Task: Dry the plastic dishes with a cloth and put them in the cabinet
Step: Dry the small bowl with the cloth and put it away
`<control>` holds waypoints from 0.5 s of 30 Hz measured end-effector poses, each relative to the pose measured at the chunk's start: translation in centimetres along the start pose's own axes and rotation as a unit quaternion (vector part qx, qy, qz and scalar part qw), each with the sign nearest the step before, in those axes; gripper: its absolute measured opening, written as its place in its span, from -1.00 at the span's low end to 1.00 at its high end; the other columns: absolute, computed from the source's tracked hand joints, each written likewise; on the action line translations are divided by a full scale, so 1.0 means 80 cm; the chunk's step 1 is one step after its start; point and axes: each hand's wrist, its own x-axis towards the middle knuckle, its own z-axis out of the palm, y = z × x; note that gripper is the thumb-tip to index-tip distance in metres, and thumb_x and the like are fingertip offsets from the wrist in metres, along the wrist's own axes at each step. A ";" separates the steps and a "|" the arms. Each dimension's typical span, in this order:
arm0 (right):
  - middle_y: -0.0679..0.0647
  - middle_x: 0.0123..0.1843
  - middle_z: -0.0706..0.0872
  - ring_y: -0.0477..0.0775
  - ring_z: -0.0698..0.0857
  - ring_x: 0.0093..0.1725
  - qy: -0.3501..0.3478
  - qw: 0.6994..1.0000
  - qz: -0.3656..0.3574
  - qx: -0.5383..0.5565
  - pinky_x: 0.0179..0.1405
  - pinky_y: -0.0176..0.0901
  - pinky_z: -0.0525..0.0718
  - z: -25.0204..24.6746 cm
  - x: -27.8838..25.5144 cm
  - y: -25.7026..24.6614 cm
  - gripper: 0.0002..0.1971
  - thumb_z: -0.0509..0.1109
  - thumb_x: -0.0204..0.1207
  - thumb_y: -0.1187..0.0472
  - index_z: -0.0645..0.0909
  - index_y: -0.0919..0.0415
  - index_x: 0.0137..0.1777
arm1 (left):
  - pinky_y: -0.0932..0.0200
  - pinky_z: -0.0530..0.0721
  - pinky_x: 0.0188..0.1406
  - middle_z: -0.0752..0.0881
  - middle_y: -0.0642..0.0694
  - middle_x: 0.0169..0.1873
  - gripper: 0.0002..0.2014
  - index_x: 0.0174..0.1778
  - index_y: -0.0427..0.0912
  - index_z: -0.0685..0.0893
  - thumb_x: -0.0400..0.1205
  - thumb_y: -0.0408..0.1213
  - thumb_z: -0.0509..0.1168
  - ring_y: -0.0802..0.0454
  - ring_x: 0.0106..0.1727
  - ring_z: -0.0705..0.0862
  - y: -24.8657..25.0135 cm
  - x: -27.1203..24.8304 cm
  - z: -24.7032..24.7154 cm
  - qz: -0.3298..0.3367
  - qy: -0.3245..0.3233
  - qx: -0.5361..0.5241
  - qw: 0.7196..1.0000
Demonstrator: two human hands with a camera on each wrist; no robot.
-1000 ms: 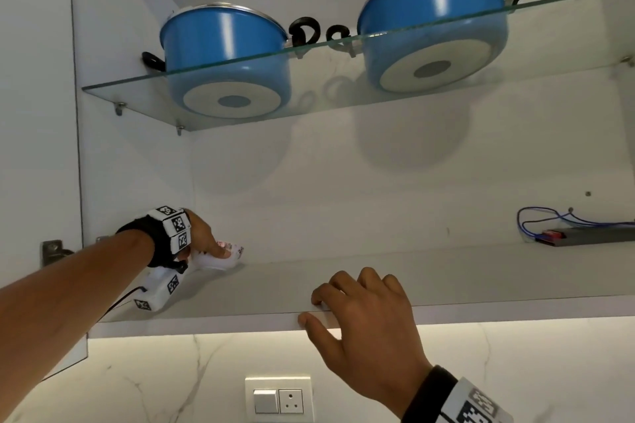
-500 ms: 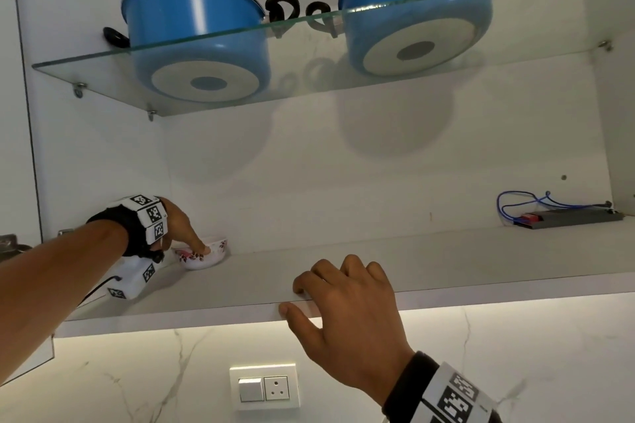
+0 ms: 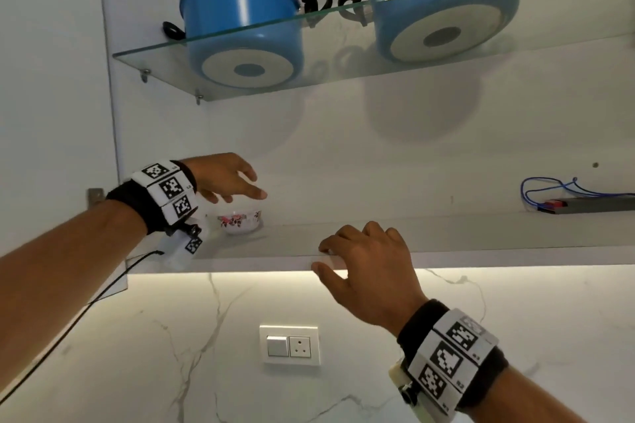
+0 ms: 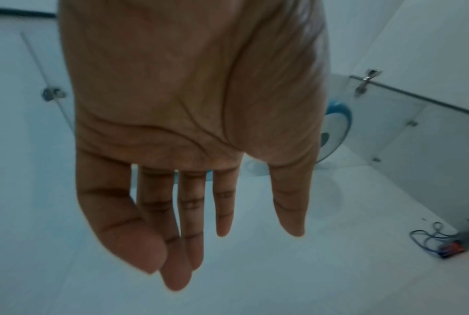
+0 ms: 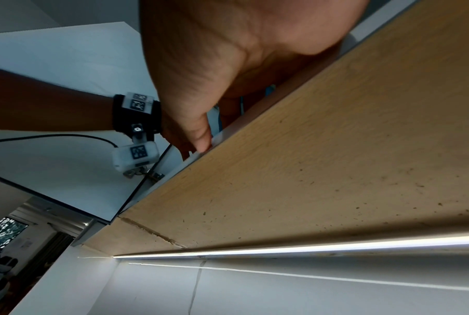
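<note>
Bowl [image 3: 239, 222], small and white with a red flower pattern, stands upright on the bottom shelf [image 3: 446, 237] of the open cabinet, toward the left side and near the back wall. Half a second ago the left hand [image 3: 225, 178] was down on it, fingers touching its rim; now that hand has lifted clear and hovers just above, apart from the bowl, with nothing in it. The left wrist view shows its fingers [image 4: 186, 213] hanging straight and loose, slightly spread, thumb out to the side.

That release suggests this dish is now put away: it sits on its own, steady, and needs no more from the hand. Whether other dishes remain to be dried cannot be told from these views, since no cloth or counter shows here.

The right hand [image 3: 369, 264] is at the front lip of the same shelf as before, well to the right of the bowl; its fingers curl over the top edge and the thumb presses the underside, so it grips the shelf, likely for balance.

Above, two blue pots [image 3: 242, 26] rest on a glass shelf [image 3: 343, 55]. At the far right of the bottom shelf lie a dark box and blue wires [image 3: 549, 189]. A wall socket [image 3: 290, 345] sits on the marble below.
</note>
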 end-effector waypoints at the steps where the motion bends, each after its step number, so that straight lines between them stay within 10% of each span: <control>1: -0.21 0.01 0.77 0.05 0.65 -0.08 -0.017 1.000 -0.002 0.002 -0.10 -0.02 0.51 -0.004 -0.002 0.002 -0.61 0.24 0.52 -0.29 0.74 -0.15 0.15 | 0.14 0.73 -0.11 0.71 0.04 0.07 -0.37 0.40 0.07 0.56 0.46 0.24 0.48 0.03 0.03 0.75 0.008 -0.017 0.006 0.019 0.015 -0.004 1.000; 8: -0.06 0.45 0.67 0.11 0.61 0.45 -0.075 0.996 -0.029 0.042 0.47 0.11 0.47 -0.040 -0.061 0.011 -0.51 0.35 0.45 -0.18 0.70 -0.03 0.34 | 0.10 0.67 0.20 0.72 0.16 0.08 -0.55 0.20 0.18 0.69 0.43 0.21 0.51 0.17 0.05 0.70 0.040 -0.144 0.106 0.117 0.104 -0.060 0.986; 15: -0.23 0.46 0.60 -0.02 0.50 0.43 -0.239 0.968 0.016 0.068 0.19 -0.04 0.56 -0.075 -0.200 0.060 -0.56 0.23 0.64 -0.23 0.57 -0.13 0.45 | 0.06 0.65 0.12 0.65 0.18 0.17 -0.66 0.12 0.21 0.71 0.47 0.15 0.50 0.13 0.09 0.68 0.059 -0.247 0.293 0.136 0.115 -0.108 0.978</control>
